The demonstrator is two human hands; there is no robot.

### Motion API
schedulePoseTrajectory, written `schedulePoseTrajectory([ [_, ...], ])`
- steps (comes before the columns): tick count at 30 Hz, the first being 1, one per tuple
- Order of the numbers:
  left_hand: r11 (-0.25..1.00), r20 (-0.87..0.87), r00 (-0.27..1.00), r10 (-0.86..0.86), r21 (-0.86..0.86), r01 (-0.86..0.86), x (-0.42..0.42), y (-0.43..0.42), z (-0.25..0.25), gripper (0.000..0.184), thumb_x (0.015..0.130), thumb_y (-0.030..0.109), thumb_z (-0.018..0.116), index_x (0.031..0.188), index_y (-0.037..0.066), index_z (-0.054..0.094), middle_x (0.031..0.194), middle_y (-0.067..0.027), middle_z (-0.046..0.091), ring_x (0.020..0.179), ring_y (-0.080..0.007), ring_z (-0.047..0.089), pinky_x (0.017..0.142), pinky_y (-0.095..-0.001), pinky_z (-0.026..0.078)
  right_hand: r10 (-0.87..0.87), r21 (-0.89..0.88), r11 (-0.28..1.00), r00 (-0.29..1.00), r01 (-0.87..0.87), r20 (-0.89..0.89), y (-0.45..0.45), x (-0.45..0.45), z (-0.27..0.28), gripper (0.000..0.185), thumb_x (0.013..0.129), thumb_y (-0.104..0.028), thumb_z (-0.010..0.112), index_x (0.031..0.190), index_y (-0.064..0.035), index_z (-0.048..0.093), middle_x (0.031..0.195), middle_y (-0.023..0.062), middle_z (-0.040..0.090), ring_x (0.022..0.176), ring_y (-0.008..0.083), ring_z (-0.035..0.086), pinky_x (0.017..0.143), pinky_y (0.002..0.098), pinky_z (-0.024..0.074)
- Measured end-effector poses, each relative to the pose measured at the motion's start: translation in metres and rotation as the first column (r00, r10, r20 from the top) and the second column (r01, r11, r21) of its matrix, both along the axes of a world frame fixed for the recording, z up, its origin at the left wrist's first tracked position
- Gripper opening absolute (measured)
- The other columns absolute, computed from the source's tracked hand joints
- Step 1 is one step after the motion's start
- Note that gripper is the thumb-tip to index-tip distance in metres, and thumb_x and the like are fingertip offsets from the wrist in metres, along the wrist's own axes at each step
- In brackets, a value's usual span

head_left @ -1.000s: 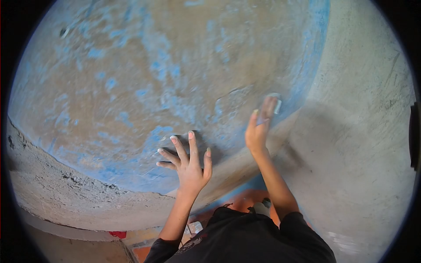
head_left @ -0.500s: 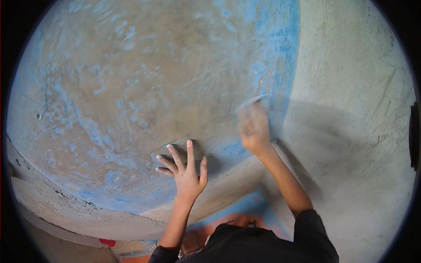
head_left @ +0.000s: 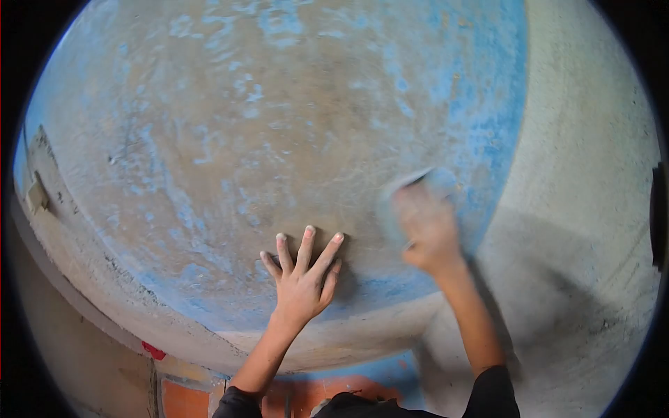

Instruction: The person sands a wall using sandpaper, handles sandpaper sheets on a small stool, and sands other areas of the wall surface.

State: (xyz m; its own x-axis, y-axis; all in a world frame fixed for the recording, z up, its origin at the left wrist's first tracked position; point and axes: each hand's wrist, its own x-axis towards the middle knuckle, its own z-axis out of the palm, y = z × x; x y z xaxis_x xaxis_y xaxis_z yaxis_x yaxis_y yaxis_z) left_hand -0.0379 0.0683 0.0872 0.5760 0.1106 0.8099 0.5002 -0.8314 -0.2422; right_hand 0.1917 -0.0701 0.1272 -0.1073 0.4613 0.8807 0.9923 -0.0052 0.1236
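A wall [head_left: 230,160] with patchy, worn blue paint over grey-brown plaster fills most of the head view. My left hand [head_left: 300,282] lies against its lower part, fingers spread and fingertips whitened by dust, holding nothing. To the right, close to the blue edge strip, my right hand [head_left: 432,226] is smeared by motion. Its fingers press a thin pale sheet [head_left: 408,179], apparently sandpaper, to the wall. The sheet's far edge shows above the fingers; the rest is covered by the hand or blurred.
A bare grey wall [head_left: 578,160] meets the painted one at the right. Along the lower left runs a rough plaster edge [head_left: 132,292] with a small pale block [head_left: 37,194] on it. Below are orange flooring [head_left: 185,398] and a small red scrap [head_left: 153,350].
The view has shifted, so the wall appears farther right. My right hand still moves with the sheet near the blue strip. My left hand remains on the wall, its fingers placed slightly differently.
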Motion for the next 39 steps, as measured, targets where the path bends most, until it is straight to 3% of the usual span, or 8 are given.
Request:
schedulePoseTrajectory([
  [2,1.0,0.022,1.0,0.017,-0.008,-0.017,-0.013,0.01,0.021,0.05,0.092,0.034,0.058,0.141,0.027,0.052,0.159,-0.0175,0.022,0.147,-0.0435,-0.003,0.113,-0.0579,-0.012,-0.09,0.405,0.902,0.983,0.15,-0.162,0.009,0.019,0.04,0.078,0.071,-0.014,0.067,0.145,-0.0135,0.045,0.15,0.0134,0.042,0.14,0.0335,0.036,0.112,0.0582,0.0266],
  [13,0.985,0.292,0.942,0.163,0.002,-0.171,-0.119,0.078,0.116,0.049,0.095,0.031,0.052,0.144,0.023,0.048,0.159,-0.012,0.026,0.149,-0.0357,0.01,0.116,-0.0528,-0.003,-0.225,0.245,0.951,0.965,0.188,0.135,0.046,-0.072,0.128,0.069,0.079,-0.014,0.068,0.143,-0.0278,0.047,0.153,0.0105,0.038,0.141,0.0336,0.035,0.109,0.0553,0.031],
  [16,0.986,0.334,0.93,0.155,0.004,-0.166,-0.149,0.098,0.119,0.048,0.095,0.034,0.052,0.143,0.026,0.05,0.157,-0.0098,0.03,0.148,-0.0348,0.013,0.116,-0.0541,0.0,0.28,-0.398,0.91,0.882,-0.118,0.378,0.064,-0.118,0.116,0.065,0.084,-0.014,0.065,0.144,-0.0265,0.046,0.153,0.0131,0.038,0.141,0.0346,0.033,0.111,0.0545,0.0287],
  [22,0.985,0.315,0.934,0.169,-0.015,-0.173,-0.204,0.121,0.113,0.052,0.097,0.039,0.049,0.146,0.024,0.045,0.159,-0.0131,0.024,0.149,-0.0371,0.008,0.115,-0.0552,0.0,-0.239,0.359,0.919,0.954,0.162,0.181,0.108,-0.174,0.175,0.051,0.092,-0.022,0.058,0.141,-0.0309,0.049,0.15,0.0068,0.043,0.14,0.0256,0.038,0.115,0.0461,0.0282],
  [26,0.986,0.295,0.941,0.166,-0.046,-0.159,-0.232,0.139,0.092,0.053,0.097,0.041,0.049,0.147,0.024,0.043,0.16,-0.0136,0.021,0.149,-0.0375,0.005,0.115,-0.0558,-0.004,0.167,-0.262,0.965,0.816,-0.02,0.553,0.135,-0.226,0.153,0.052,0.095,-0.024,0.053,0.146,-0.0298,0.043,0.151,0.01,0.04,0.141,0.0329,0.035,0.114,0.0533,0.0274],
  [30,0.987,0.277,0.949,0.154,-0.093,-0.133,-0.254,0.152,0.072,0.054,0.097,0.043,0.047,0.148,0.025,0.042,0.161,-0.0133,0.017,0.149,-0.0372,0.0,0.114,-0.0554,-0.009,-0.126,0.363,0.93,0.975,0.053,0.182,0.158,-0.249,0.206,0.065,0.085,-0.018,0.061,0.146,-0.0312,0.042,0.151,0.0101,0.041,0.141,0.03,0.035,0.113,0.0523,0.0283],
  [34,0.988,0.277,0.952,0.129,-0.119,-0.099,-0.266,0.154,0.058,0.056,0.097,0.044,0.048,0.149,0.026,0.04,0.161,-0.0136,0.016,0.149,-0.0384,-0.003,0.114,-0.0557,-0.01,0.103,-0.15,0.988,0.818,-0.02,0.566,0.175,-0.294,0.172,0.072,0.079,-0.01,0.066,0.145,-0.0303,0.044,0.15,0.0135,0.042,0.14,0.0304,0.038,0.112,0.0501,0.0302],
  [39,0.985,0.278,0.956,0.091,-0.169,-0.045,-0.268,0.157,0.036,0.056,0.097,0.045,0.047,0.15,0.026,0.038,0.162,-0.0136,0.014,0.148,-0.0402,-0.006,0.113,-0.0581,-0.011,-0.128,0.216,0.975,0.937,0.058,0.325,0.184,-0.306,0.204,0.068,0.081,-0.012,0.064,0.145,-0.0248,0.044,0.151,0.0155,0.04,0.139,0.0322,0.037,0.112,0.0488,0.0302],
])
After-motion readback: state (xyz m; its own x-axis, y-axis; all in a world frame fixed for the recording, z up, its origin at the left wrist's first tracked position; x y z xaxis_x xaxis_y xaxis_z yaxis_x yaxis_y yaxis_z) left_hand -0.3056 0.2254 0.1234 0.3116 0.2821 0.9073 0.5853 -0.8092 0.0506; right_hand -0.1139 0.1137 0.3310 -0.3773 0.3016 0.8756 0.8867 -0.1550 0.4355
